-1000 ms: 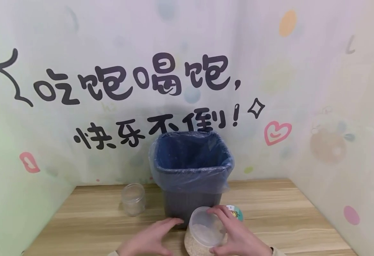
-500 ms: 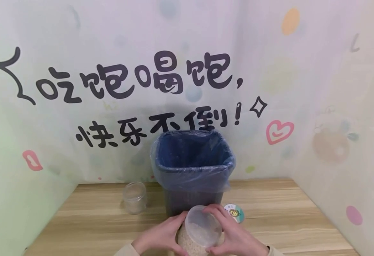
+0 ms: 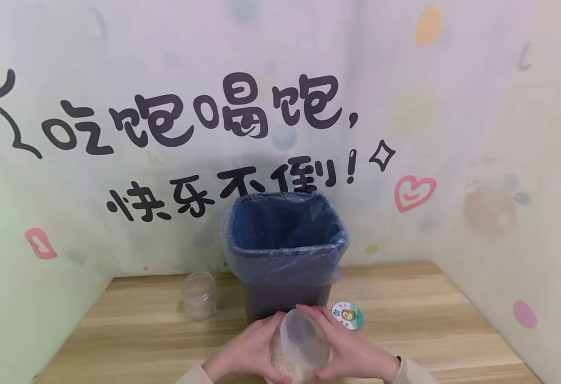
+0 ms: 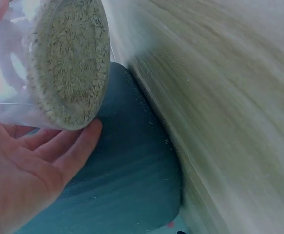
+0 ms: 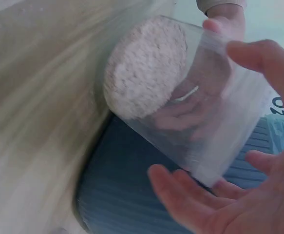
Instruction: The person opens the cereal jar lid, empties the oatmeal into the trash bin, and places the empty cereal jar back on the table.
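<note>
A clear plastic jar with a translucent lid is held between both hands at the front of the table. Pale flaky grains, like oats, lie in its bottom. My left hand grips the jar's side with thumb and fingers. In the left wrist view the jar's base is off the table and tilted, with fingers of the left hand along it. At the lid end, my right hand curls its fingers and thumb round the rim. The right wrist view has the right hand around the lid edge.
Right behind the jar stands a dark bin lined with a blue plastic bag. A small clear jar stands left of it, and a round printed disc lies to its right. Printed walls enclose the wooden table.
My left hand has closed in from the left and taken hold of the jar. The jar has shifted slightly left and tilted, the right hand moving with it, baring more of the disc.
</note>
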`<state>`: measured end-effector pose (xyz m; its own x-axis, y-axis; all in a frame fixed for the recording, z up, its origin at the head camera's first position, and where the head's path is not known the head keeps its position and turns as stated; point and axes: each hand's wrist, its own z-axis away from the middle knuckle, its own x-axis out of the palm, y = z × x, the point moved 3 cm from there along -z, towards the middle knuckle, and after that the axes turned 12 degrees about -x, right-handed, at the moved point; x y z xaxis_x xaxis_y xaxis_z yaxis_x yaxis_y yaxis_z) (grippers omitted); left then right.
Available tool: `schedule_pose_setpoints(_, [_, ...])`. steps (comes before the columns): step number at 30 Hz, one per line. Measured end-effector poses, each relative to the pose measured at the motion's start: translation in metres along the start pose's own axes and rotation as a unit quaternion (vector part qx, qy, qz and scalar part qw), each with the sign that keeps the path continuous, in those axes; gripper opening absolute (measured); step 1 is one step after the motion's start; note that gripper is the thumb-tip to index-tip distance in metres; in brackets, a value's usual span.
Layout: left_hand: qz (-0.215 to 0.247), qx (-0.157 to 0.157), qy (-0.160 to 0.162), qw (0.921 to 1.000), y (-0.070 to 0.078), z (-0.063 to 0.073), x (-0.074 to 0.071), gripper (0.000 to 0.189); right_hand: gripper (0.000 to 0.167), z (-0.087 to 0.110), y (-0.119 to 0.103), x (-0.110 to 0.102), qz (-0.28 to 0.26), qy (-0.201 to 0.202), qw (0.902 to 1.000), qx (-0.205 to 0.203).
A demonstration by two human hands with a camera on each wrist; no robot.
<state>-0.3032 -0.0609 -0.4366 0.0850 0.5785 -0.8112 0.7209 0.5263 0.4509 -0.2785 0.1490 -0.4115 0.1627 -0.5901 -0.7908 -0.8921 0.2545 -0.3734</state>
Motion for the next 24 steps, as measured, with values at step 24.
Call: schedule_pose_setpoints(24, [-0.095, -0.027, 0.054, 0.9937, 0.01, 0.009, 0.0, 0.094, 0.089, -0.005, -0.008, 0.002, 0.117, -0.031, 0.9926, -0.011])
